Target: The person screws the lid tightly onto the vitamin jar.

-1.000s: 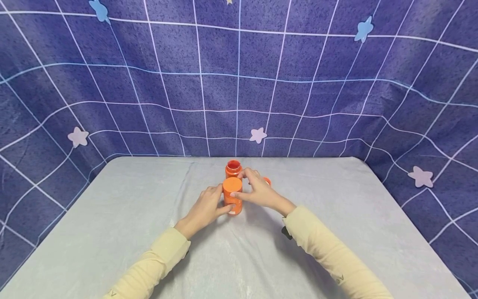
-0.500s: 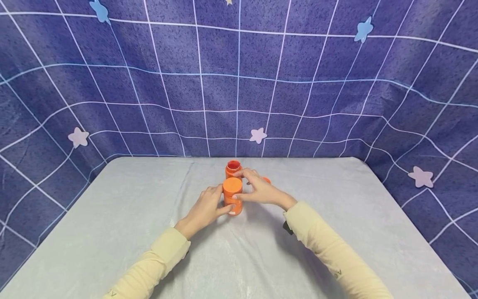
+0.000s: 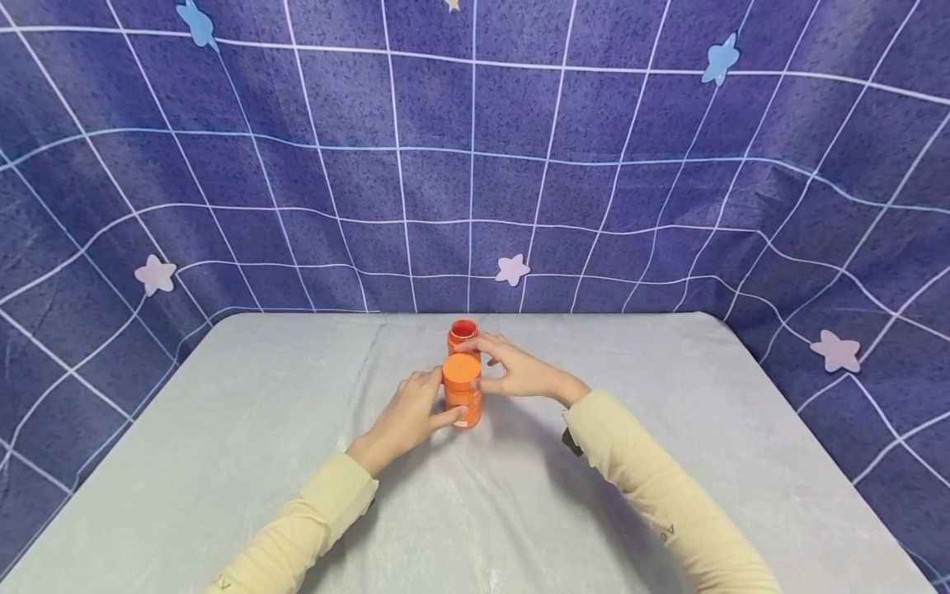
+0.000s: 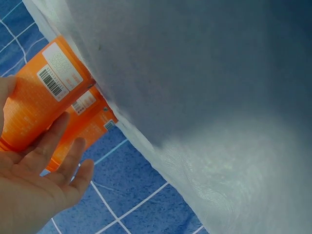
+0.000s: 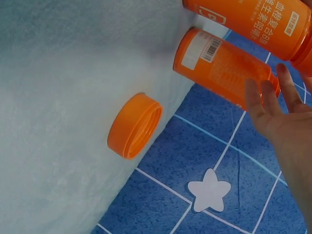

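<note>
An orange capped bottle stands upright mid-table; my left hand holds it, thumb at its front and fingers at its left side. Right behind it is an open orange bottle with its red-orange mouth bare. My right hand is beside both: its thumb is by the capped bottle's right side and its fingers reach across the open bottle's front near the neck. In the right wrist view those fingers look extended; contact is unclear. A loose orange cap lies on the table there, hidden by the right hand in the head view.
The table has a light grey cloth with soft folds. A blue cloth with white grid lines and star shapes hangs behind and at both sides.
My right hand has shifted slightly away and left, its thumb sliding off the capped bottle's front to its right side, its fingers further over the open bottle. The left hand stays put.
</note>
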`<act>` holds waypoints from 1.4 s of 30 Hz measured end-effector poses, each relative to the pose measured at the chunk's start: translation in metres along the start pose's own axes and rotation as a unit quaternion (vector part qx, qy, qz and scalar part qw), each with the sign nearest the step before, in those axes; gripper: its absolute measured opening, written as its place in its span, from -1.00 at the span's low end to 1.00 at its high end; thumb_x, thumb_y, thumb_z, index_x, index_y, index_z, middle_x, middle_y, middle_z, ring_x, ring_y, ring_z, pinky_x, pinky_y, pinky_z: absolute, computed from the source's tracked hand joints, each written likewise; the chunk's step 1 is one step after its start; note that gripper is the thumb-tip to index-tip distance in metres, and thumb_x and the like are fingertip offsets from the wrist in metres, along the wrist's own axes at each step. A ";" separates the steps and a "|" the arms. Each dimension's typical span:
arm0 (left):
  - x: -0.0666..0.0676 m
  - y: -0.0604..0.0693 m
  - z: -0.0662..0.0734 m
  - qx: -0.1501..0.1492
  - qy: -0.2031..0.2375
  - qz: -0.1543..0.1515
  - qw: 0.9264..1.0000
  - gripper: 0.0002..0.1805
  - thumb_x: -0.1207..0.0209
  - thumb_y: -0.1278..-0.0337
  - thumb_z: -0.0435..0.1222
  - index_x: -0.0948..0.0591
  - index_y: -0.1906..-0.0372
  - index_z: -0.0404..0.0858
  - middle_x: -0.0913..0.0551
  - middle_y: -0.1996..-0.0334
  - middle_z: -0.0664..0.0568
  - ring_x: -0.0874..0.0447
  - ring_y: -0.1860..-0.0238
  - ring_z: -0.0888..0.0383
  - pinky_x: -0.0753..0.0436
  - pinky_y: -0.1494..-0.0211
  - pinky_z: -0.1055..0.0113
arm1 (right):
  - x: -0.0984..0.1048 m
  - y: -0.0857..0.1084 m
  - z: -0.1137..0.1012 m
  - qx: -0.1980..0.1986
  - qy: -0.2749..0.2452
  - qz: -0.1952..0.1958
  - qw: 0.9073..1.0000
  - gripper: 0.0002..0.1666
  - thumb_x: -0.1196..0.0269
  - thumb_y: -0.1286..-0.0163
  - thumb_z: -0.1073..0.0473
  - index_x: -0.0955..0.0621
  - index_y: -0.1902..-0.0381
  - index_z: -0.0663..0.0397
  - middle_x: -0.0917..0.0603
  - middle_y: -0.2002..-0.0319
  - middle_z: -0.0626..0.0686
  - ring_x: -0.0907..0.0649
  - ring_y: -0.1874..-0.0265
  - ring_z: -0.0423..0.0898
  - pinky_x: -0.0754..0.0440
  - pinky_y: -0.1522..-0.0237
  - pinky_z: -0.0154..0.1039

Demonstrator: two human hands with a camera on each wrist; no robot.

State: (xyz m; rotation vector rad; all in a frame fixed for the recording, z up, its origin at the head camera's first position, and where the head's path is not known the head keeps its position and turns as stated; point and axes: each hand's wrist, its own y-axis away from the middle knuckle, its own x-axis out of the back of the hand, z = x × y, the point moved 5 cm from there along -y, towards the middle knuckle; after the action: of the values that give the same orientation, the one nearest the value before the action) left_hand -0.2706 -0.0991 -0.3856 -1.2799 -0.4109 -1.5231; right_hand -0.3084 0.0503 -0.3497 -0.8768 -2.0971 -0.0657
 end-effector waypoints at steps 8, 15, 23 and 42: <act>0.001 0.000 0.001 0.002 -0.003 0.000 1.000 -0.39 -0.26 0.04 0.01 -0.44 -0.03 -0.31 -0.62 0.13 -0.07 -0.54 0.07 -0.05 -0.45 -0.02 0.04 | 0.001 0.000 0.000 -0.005 0.004 0.000 1.000 -0.42 -0.21 -0.17 0.22 -0.39 -0.18 0.08 -0.43 -0.17 0.05 -0.35 -0.12 0.01 -0.43 -0.04 0.11; 0.000 0.001 0.001 -0.003 -0.004 0.005 1.000 -0.41 -0.26 0.04 0.00 -0.44 -0.02 -0.30 -0.62 0.14 -0.06 -0.54 0.09 -0.03 -0.45 -0.01 0.05 | 0.001 0.001 0.000 -0.021 0.023 0.029 0.999 -0.47 -0.27 -0.14 0.13 -0.44 -0.08 0.04 -0.50 -0.05 0.01 -0.39 -0.05 -0.06 -0.42 -0.04 0.03; 0.002 0.001 0.001 0.000 -0.004 0.005 1.000 -0.37 -0.27 0.06 0.00 -0.43 -0.04 -0.34 -0.62 0.15 -0.10 -0.53 0.10 -0.05 -0.44 -0.02 0.03 | -0.003 0.004 0.001 -0.059 0.049 0.079 0.994 -0.45 -0.34 -0.08 -0.04 -0.42 0.03 0.00 -0.48 0.05 -0.06 -0.38 0.00 -0.13 -0.39 -0.07 -0.07; 0.000 0.001 -0.001 -0.006 -0.008 0.005 1.000 -0.39 -0.26 0.05 0.00 -0.43 -0.02 -0.33 -0.61 0.15 -0.09 -0.54 0.09 -0.06 -0.45 -0.02 0.02 | -0.002 0.004 0.005 -0.051 0.027 0.064 0.996 -0.36 -0.36 -0.07 0.02 -0.40 -0.09 0.04 -0.48 -0.04 -0.03 -0.37 -0.07 -0.08 -0.43 -0.03 -0.05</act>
State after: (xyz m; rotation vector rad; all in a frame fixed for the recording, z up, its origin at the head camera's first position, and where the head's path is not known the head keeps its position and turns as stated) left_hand -0.2703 -0.1000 -0.3867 -1.3021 -0.4059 -1.5092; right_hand -0.3084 0.0543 -0.3549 -1.0576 -1.9975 -0.1284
